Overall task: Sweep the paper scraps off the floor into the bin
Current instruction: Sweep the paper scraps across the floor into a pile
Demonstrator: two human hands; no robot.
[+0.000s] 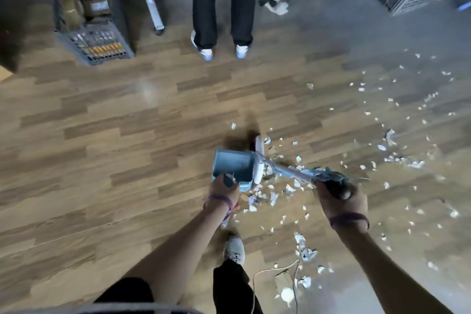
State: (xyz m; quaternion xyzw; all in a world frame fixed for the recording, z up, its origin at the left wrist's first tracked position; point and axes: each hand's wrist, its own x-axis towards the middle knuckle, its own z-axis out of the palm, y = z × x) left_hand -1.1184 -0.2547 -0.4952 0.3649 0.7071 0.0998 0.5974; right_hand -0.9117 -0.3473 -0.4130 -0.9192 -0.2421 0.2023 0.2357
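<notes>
Dustpan: a blue dustpan [233, 166] sits low over the wooden floor [114, 135], its open mouth facing the broom head.
Left hand: the left hand [224, 190] grips the dustpan at its near edge, fingers curled round the handle part.
Right hand: the right hand [341, 199] is clenched on the broom's shaft, to the right of the dustpan and well apart from the other hand.
Broom: the broom [288, 172] slants from the right hand down to a white head that lies just against the dustpan's right side; the shaft is smeared by blur near the fist, so the exact grip is hard to read.
Paper scraps: white paper scraps [272, 196] lie thickest just right of and nearer than the dustpan, then thin out in a wide scatter far off to its right; one scrap lies alone just beyond it.
Wristbands: a purple band [349, 219] circles each wrist.
Sweeper's shoe: a pale sneaker [234, 248] stands on the floor nearer than the dustpan.
Cable: a thin cable [275, 270] loops among the scraps, nearer and right of the dustpan.
Bystander: black-trousered legs [221, 2] in white sneakers stand well beyond the dustpan.
Grey crate: a grey plastic crate [89, 20] holding packed goods sits far beyond the dustpan, to the left.
</notes>
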